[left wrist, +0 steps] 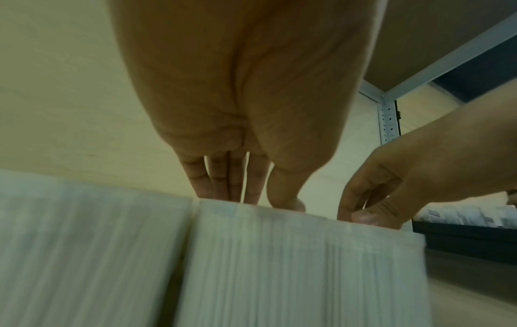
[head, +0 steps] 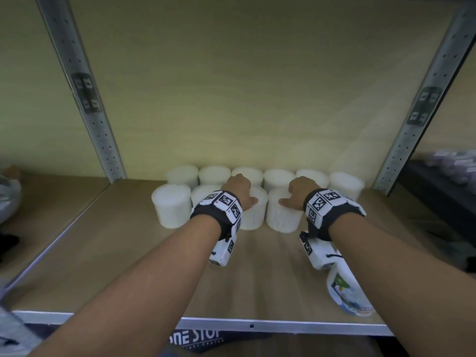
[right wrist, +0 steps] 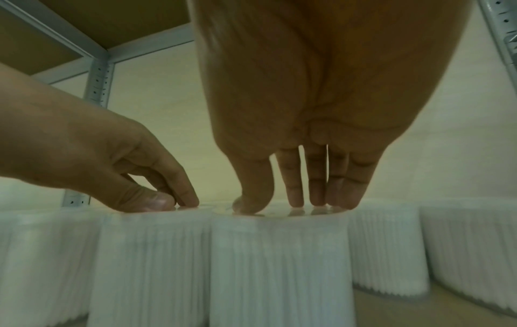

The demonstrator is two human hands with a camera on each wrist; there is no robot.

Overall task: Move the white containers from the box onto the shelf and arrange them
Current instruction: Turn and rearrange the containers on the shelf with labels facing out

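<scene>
White containers (head: 284,213) stand upright on the shelf (head: 85,243) in two rows against its back wall; the front row appears partly filled. No box is in view, so the remaining count cannot be determined. Each container is a ribbed white cylinder with a flat lid. Left hand (head: 238,191) and right hand (head: 298,193) rest straight, slightly spread fingers (right wrist: 316,190) on two adjacent front-row lids.
</scene>
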